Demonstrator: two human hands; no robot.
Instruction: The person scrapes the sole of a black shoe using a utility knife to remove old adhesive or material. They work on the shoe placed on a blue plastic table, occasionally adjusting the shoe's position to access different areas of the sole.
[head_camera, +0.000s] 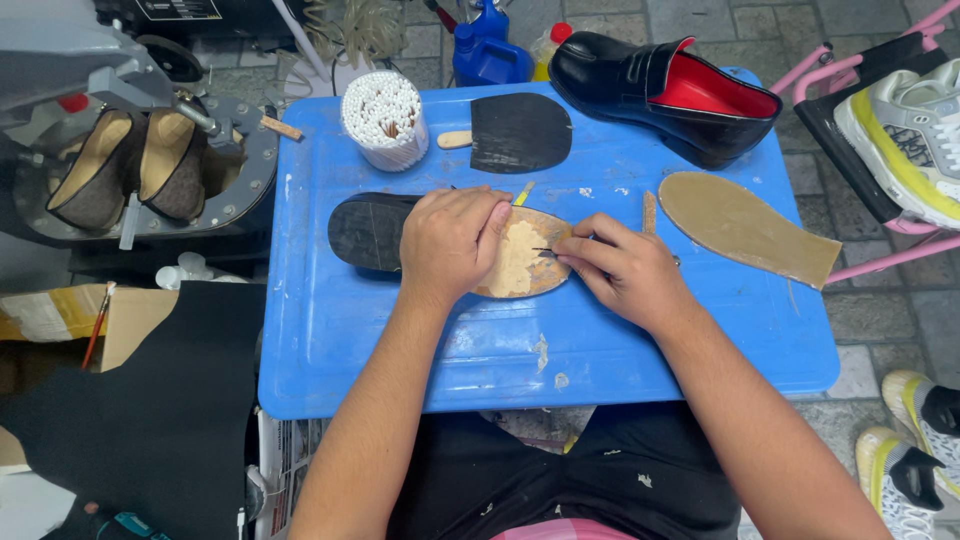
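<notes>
A black shoe sole (368, 230) with a tan, glue-crusted front part (525, 262) lies flat on a blue plastic table (330, 330). My left hand (450, 240) presses down on the sole's middle, fingers curled over it. My right hand (622, 268) pinches a thin dark tool (545, 251) whose tip touches the tan part of the sole.
On the table stand a cup of cotton swabs (385, 120), a black half sole (518, 132), a black shoe with red lining (665, 92) and a tan insole (745, 228). A machine holding two heeled shoes (130, 165) is at left. Sneakers (905, 135) rest at right.
</notes>
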